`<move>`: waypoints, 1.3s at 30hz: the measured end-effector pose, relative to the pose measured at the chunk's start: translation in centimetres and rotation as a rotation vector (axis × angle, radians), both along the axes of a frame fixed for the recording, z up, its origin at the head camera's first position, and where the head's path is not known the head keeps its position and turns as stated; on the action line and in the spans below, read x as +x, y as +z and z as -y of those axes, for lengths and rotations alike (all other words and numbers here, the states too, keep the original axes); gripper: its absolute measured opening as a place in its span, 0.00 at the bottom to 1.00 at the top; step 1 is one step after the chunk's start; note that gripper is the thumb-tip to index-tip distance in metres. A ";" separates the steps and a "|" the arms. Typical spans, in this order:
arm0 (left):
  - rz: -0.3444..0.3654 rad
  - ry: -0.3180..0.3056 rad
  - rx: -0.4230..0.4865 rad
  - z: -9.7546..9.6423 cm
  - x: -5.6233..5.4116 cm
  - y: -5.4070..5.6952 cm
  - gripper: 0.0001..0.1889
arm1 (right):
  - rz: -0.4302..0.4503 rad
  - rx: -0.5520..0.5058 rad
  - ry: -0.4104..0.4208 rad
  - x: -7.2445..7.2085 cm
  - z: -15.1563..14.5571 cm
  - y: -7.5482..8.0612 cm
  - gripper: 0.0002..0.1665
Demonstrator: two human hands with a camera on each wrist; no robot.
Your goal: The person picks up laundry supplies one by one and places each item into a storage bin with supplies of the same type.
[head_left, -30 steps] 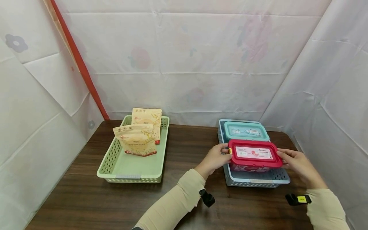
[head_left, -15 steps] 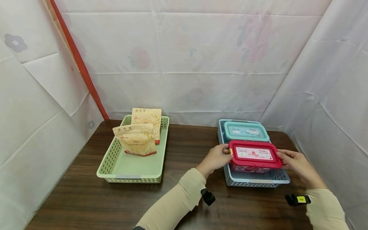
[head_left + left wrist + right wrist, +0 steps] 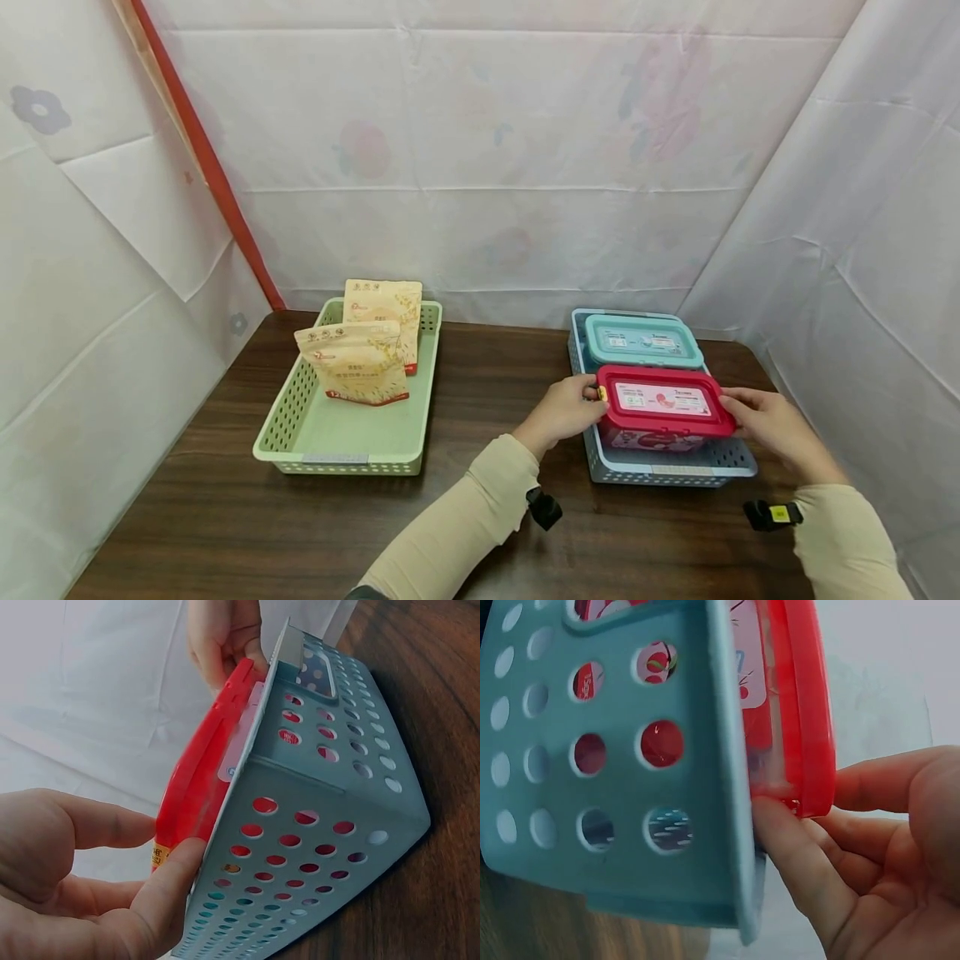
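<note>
A red lidded plastic box (image 3: pixel 664 408) with a pink-and-white label sits inside the blue perforated basket (image 3: pixel 626 477). My left hand (image 3: pixel 562 414) pinches its left end, thumb and fingers at the lid's edge. At the opposite end, my right hand (image 3: pixel 776 429) grips the lid's corner. In the left wrist view the red lid (image 3: pixel 196 765) rises above the basket's rim, and red shows through the side holes. From the right wrist, the fingertips (image 3: pixel 780 825) press up under the lid beside the rim. Behind it lies a teal lidded box (image 3: pixel 643 340) in the same basket.
A green perforated basket (image 3: pixel 352 437) stands at the left on the dark wooden table (image 3: pixel 495 375). Two cream pouches stand in it, a front pouch (image 3: pixel 358 362) and a rear pouch (image 3: pixel 390 308). White patterned cloth (image 3: pixel 465 167) hangs behind and along both sides.
Both hands keep their hold on the red box, which stays in nearly the same place. The right forearm has shifted very slightly to the left.
</note>
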State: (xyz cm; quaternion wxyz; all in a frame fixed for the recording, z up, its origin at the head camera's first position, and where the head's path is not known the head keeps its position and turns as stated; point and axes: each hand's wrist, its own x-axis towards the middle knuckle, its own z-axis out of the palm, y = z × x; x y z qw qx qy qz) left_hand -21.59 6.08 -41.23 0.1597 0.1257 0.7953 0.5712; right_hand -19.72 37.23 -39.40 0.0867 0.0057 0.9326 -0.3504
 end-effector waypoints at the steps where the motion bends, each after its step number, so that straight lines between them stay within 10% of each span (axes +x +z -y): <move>1: -0.005 -0.001 -0.007 0.0 0.0 0.0 0.28 | 0.001 0.026 0.005 0.0 0.1 0.2 0.39; 15: -0.012 -0.031 -0.013 0.5 0.0 -0.2 0.29 | -0.045 0.258 0.041 -0.3 0.4 1.0 0.36; 39: 0.014 -0.057 0.036 0.9 -0.1 -0.5 0.30 | -0.060 0.219 0.025 0.0 0.3 0.9 0.37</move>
